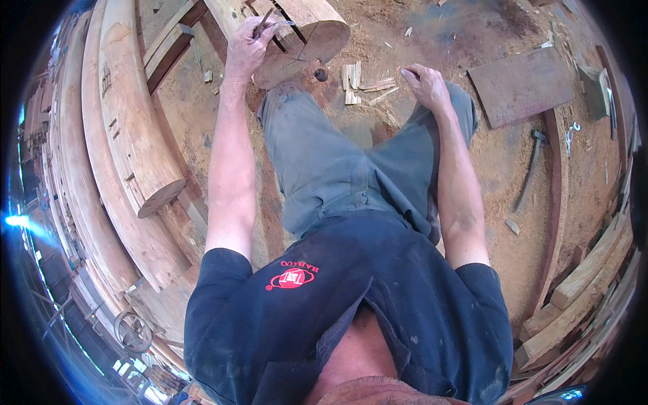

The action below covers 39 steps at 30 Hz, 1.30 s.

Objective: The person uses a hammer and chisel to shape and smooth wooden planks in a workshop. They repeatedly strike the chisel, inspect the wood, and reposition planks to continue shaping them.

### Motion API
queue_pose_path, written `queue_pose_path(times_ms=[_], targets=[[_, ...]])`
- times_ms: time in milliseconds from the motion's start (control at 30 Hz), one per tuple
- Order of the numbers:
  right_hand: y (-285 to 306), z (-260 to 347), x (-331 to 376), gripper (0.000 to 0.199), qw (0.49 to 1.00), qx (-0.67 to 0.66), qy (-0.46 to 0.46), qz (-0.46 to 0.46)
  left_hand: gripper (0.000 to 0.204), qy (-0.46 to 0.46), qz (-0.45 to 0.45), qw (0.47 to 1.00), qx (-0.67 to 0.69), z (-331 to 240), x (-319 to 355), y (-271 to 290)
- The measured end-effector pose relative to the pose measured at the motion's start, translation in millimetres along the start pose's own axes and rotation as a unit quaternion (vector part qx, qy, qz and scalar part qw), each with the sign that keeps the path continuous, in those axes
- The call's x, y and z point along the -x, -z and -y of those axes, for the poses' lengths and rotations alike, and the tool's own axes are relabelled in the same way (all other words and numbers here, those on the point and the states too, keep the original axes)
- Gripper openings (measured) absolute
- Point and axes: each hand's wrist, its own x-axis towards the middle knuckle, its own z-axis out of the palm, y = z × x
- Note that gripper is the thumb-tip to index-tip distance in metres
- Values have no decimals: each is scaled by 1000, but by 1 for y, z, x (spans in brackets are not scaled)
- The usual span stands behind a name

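Observation:
My left hand (248, 44) grips a thin dark metal tool (264, 21) and rests on the sawn end of a log (317, 30) that has cuts in its face. My right hand (426, 84) lies on my right knee with the fingers curled; whether it holds anything is unclear. Small split wood pieces (361, 82) lie on the sawdust floor between my knees, next to a small dark round knob (321, 74). I sit in grey trousers and a dark shirt.
Long curved timbers (128, 142) run along my left. A flat brown board (521, 84) lies at the right, with a hammer (530, 169) below it on the sawdust. Stacked planks (587, 283) line the right edge. A metal wheel (132, 331) sits lower left.

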Motion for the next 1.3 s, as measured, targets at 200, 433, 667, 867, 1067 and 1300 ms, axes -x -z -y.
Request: queue_pose_path(times_ms=[200,433,667,867,1067,1300], targets=[[-1,1,0,28,1000,1,-11,9,18,21,7,1000,2,1,-1,-1],[-9,8,4,27,1000,8,0,22,14,113,61,990,-57,-31,2,3],[-53,81,-8,45,937,-328,63,108,17,-69,140,986,60,-115,10,-66],[-47,66,-42,28,896,-443,5,32,15,-24,149,985,88,-117,-19,-99],[-28,31,-56,51,828,-539,-145,-53,30,203,180,946,177,-92,-32,-125],[-88,-1,-86,45,732,-637,-214,-112,73,183,313,931,24,-116,-34,-174]])
